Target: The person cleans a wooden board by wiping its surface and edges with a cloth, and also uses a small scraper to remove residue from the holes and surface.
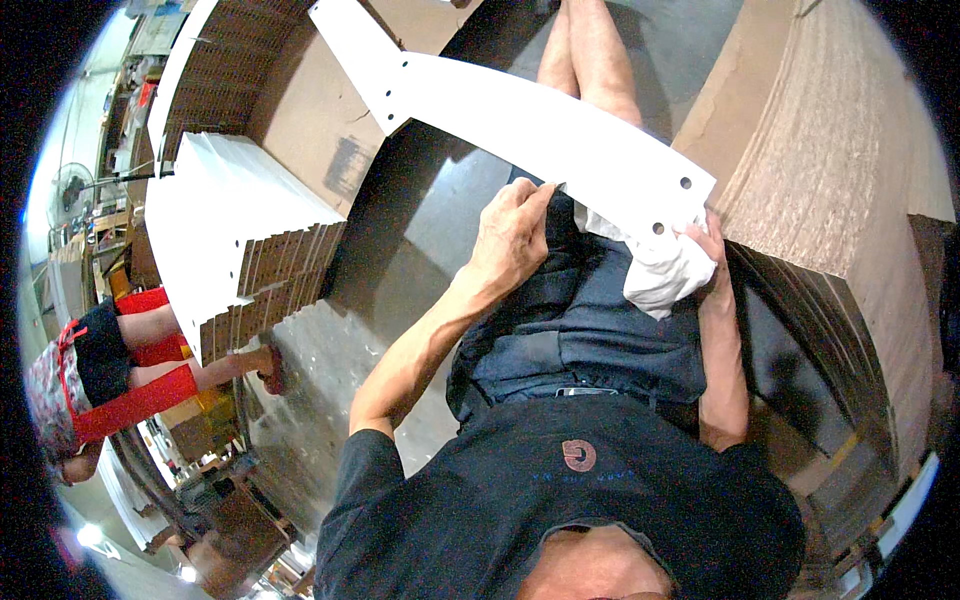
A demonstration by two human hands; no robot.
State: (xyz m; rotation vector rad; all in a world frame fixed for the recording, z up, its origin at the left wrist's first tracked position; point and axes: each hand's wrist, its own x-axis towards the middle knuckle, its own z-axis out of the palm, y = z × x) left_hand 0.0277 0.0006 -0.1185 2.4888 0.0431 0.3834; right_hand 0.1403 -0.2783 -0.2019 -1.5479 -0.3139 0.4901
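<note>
Head view, left to right: past a stack of white panels point(192, 225), our left hand point(508, 232) has its fingers closed together at the near edge of the long white panel point(540, 125), which spans across our legs; we cannot tell whether they pinch it. Our right hand point(710, 243) grips a white cloth point(665, 280) at the panel's right end, beside stacked boards point(800, 170). We judge the panel stiff, moderately light and slippery, with chip-prone corners; take hold by both long edges near mid-length.

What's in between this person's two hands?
Between the left hand and right hand, the head view shows part of a white panel, a bunched white cloth and dark shorts.
</note>
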